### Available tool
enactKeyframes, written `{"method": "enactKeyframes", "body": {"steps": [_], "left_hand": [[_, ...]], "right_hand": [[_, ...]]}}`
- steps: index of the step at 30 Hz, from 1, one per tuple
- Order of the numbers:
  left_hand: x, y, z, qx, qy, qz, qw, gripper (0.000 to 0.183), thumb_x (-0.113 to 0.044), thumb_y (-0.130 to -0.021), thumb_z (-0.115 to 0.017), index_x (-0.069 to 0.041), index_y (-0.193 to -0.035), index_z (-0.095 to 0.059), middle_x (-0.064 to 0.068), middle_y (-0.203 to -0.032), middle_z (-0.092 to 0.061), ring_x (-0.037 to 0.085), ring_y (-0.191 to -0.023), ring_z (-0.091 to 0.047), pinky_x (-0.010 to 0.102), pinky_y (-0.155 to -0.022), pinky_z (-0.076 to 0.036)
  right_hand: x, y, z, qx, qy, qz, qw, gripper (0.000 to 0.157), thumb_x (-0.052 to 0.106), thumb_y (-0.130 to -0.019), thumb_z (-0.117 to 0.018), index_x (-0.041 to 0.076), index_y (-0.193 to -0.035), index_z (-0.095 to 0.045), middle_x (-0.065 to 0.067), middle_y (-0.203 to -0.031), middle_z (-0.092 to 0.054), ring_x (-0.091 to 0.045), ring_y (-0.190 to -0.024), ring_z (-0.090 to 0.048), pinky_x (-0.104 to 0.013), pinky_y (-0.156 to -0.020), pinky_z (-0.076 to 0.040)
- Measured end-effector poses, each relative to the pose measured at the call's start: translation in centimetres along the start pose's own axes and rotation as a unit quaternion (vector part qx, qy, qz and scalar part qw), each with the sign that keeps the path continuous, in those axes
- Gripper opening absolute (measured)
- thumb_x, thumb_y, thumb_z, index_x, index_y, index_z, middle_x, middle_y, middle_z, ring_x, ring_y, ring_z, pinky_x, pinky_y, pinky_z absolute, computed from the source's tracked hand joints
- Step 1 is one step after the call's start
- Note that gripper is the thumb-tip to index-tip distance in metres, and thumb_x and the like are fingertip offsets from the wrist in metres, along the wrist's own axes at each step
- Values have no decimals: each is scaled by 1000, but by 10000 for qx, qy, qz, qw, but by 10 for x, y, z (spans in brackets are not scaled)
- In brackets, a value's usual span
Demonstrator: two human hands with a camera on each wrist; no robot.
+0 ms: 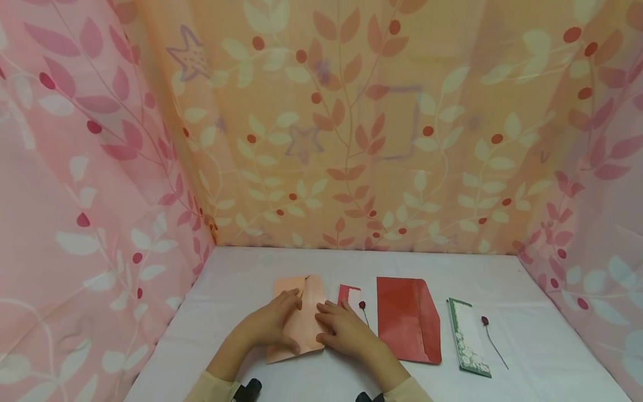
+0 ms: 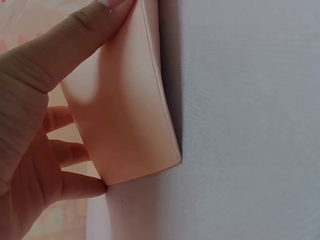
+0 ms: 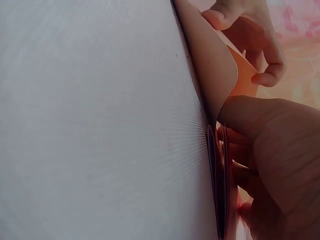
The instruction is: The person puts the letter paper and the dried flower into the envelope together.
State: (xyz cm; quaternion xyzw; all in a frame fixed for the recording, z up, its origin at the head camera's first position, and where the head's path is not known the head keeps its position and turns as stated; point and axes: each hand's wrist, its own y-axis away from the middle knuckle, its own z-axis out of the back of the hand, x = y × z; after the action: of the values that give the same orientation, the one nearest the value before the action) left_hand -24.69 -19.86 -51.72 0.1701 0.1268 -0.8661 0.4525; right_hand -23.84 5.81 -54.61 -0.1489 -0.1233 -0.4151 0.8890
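Observation:
A peach-coloured paper envelope lies on the white-covered table with a lifted, curving edge, clearest in the right wrist view. From its left side my left hand holds it, thumb over the near part and fingers farther back. The thumb lies across the peach paper in the left wrist view. My right hand holds the right edge, its thumb against the bent paper. Beneath and beside this hand, a small red-and-white card and a dark red stemmed flower are partly covered.
A red envelope lies just right of my right hand. Farther right are a green-and-white floral card and a second dark red flower. Patterned curtains enclose the table at the back and sides.

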Motion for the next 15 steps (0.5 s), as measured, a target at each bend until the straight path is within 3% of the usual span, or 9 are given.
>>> {"method": "enactKeyframes", "body": {"steps": [7,15], "left_hand": [[2,0,3,-11,11,61,10000,87,-73,-50,-77,-29,-116,-42,5,-157,-28,35,-143,-29,52,-106,-38],[1,1,1,-54,160,-52,9998,86,-70,-49,-80,-28,-115,-43,8,-156,-30,36,-142,-30,51,-107,-38]], "right_hand": [[6,-3,-1,-180,370,41,9991,48,40,-90,-62,17,-132,-59,-3,-145,-49,-25,-141,-37,-56,-115,-21],[16,9,9,-907,419,39,9950,31,33,-90,-63,21,-118,-67,-1,-132,-60,-26,-130,-50,-58,-109,-31]]}}
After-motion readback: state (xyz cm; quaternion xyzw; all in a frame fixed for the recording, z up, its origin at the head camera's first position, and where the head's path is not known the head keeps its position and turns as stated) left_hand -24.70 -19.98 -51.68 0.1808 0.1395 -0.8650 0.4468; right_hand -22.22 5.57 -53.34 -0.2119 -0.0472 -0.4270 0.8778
